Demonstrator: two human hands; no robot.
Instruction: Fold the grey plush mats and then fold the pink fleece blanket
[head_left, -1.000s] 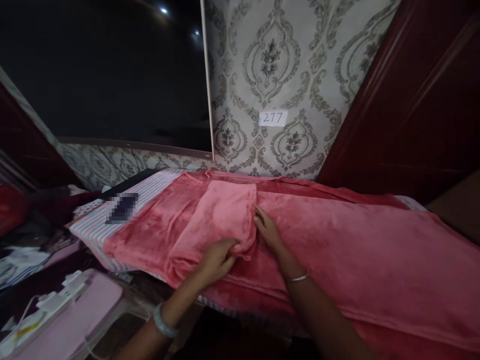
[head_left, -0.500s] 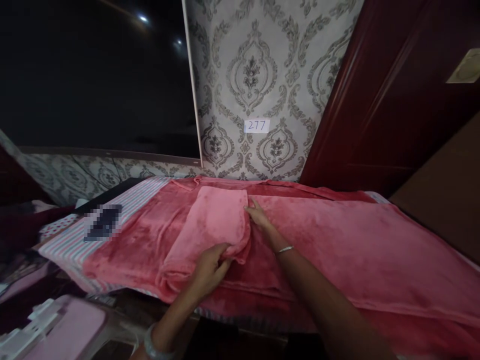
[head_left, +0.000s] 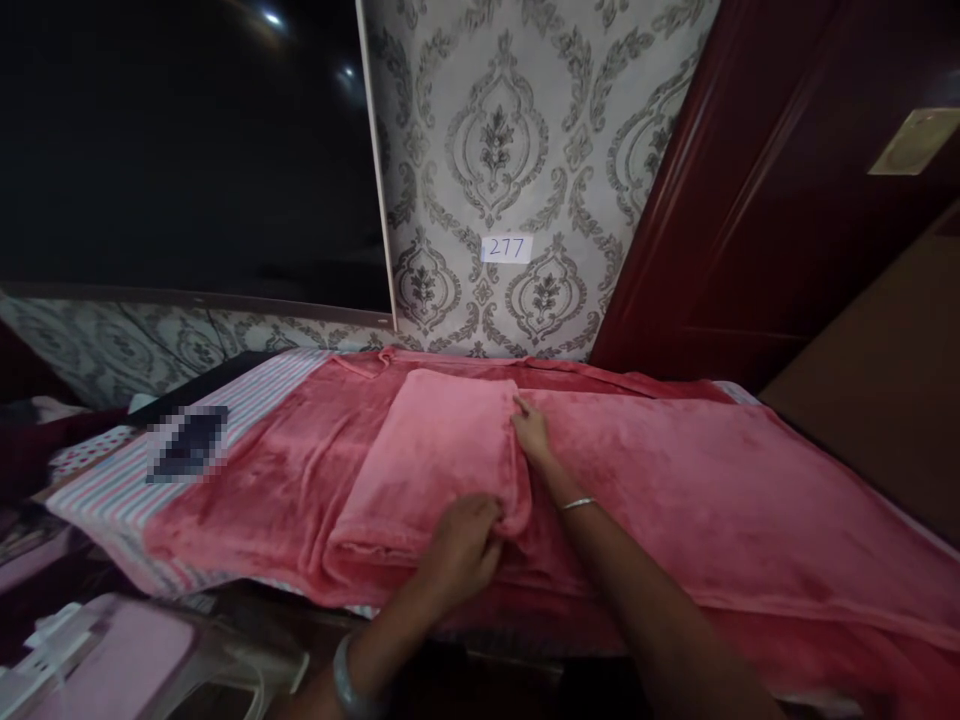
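Note:
A pink plush blanket (head_left: 675, 490) lies spread along a long surface, its left part doubled over into a thick folded section (head_left: 442, 440). At the near right corner of that section, my left hand (head_left: 465, 545) is closed on the blanket's edge, with some fingertips hidden by the hand itself. Farther back, my right hand (head_left: 531, 430) pinches the right edge close to its far corner. A layered fold shows along the near left side of the section.
A striped cloth (head_left: 120, 500) runs out from under the blanket at the left, with a pixelated dark object (head_left: 191, 445) on it. A large television (head_left: 195, 150) hangs behind. At lower left stand a pink surface (head_left: 135, 650) and a white power strip (head_left: 64, 640).
Both hands have moved to the right, drawing the folded section's right edge with them. The section now looks wider and flatter. The camera view has shifted slightly.

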